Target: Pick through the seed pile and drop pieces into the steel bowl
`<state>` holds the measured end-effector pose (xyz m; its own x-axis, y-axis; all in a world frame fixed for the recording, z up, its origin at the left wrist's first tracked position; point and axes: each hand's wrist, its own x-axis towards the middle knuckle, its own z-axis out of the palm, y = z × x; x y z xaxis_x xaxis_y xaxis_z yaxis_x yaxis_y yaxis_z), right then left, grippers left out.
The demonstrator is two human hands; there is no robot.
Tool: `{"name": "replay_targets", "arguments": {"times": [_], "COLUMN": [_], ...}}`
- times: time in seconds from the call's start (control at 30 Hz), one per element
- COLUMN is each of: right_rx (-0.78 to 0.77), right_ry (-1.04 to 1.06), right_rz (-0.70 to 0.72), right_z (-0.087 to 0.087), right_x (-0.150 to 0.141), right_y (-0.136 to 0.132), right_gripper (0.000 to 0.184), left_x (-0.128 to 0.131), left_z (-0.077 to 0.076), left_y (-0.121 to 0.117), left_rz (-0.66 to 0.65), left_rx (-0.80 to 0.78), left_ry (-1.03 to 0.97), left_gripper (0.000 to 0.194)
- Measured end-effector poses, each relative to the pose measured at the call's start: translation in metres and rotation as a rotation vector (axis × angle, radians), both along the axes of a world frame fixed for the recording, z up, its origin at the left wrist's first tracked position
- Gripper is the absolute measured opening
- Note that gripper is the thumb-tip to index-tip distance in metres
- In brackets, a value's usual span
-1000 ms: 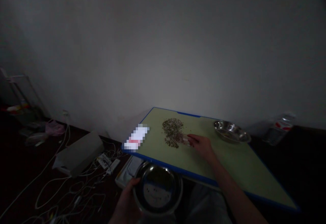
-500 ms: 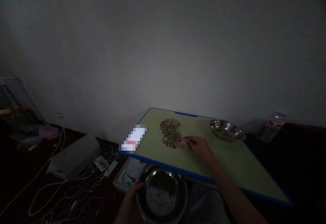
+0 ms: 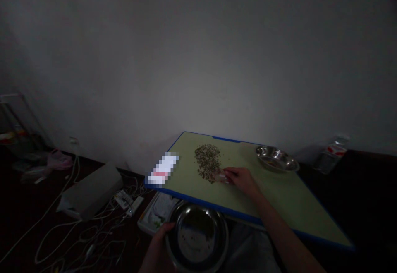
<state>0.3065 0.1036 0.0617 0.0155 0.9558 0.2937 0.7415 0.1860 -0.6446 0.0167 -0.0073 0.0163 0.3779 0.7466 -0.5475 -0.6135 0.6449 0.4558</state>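
Observation:
Low in the view, my left hand grips the rim of a shiny steel bowl beside the table's near edge. A few dark specks lie on the bowl's bottom. My right hand is over the light green tabletop, its fingers closed on a small, clear plastic piece whose exact kind I cannot make out. That piece touches the lower right edge of a spread patch of small brown grains or seeds. The fingertips partly cover it.
A second steel bowl stands at the table's right back edge. A blurred-out bright phone-like screen lies on the left. Beyond the right edge is a plastic bottle. Cables and a long pale box lie on the left floor.
My right hand has shifted very slightly, and the clear plastic piece sits a little farther right and nearer to me. A few grains at the patch's near edge have moved. The left hand is still.

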Motion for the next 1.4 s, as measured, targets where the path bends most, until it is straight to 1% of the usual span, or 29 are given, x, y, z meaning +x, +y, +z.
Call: {"name": "replay_targets", "arguments": {"times": [0.13,0.23,0.33,0.43,0.5,0.67,0.77,0.97,1.1,1.2,1.33,1.4], "right_rx": [-0.008,-0.031,-0.031,-0.039,-0.049,-0.065,-0.076,-0.101,-0.105,-0.110,-0.100,-0.085], "right_ry": [0.025,0.040,0.057,0.050,0.048,0.081,0.105,0.120,0.110,0.123,0.114,0.113], "right_rz": [0.008,0.027,0.012,0.038,0.056,0.077,0.083,0.059,0.090,0.095,0.093,0.075], "right_z": [0.001,0.003,0.006,0.008,0.008,0.005,0.004,0.007,0.007,0.007,0.006,0.005], "right_x": [-0.001,-0.001,-0.003,-0.004,-0.004,-0.003,-0.003,-0.003,-0.004,-0.005,-0.004,-0.002], "right_y": [0.000,-0.001,-0.003,-0.004,-0.004,-0.003,-0.003,-0.004,-0.005,-0.005,-0.004,-0.003], "right_gripper": [0.032,0.033,0.034,0.035,0.035,0.035,0.035,0.034,0.032,0.033,0.034,0.033], "left_x": [0.000,0.000,0.000,0.000,0.001,-0.001,-0.001,0.002,0.002,0.002,0.004,0.004], "left_z": [0.000,-0.003,-0.006,-0.007,-0.007,-0.011,-0.013,-0.006,-0.007,-0.007,-0.002,-0.001], "left_y": [0.000,0.001,0.001,0.000,0.000,0.002,0.002,0.001,0.001,0.001,-0.001,-0.002], "left_rz": [0.003,-0.013,-0.031,-0.034,-0.024,-0.062,-0.043,-0.046,-0.059,-0.032,-0.052,-0.041], "left_rx": [0.006,0.020,0.019,0.019,0.029,0.027,0.034,0.008,-0.001,0.009,-0.025,-0.035], "left_ry": [-0.047,-0.067,-0.062,-0.077,-0.075,-0.097,-0.085,-0.072,-0.113,-0.129,-0.130,-0.119], "left_gripper": [0.020,0.021,0.022,0.023,0.024,0.023,0.022,0.024,0.022,0.022,0.021,0.022]}}
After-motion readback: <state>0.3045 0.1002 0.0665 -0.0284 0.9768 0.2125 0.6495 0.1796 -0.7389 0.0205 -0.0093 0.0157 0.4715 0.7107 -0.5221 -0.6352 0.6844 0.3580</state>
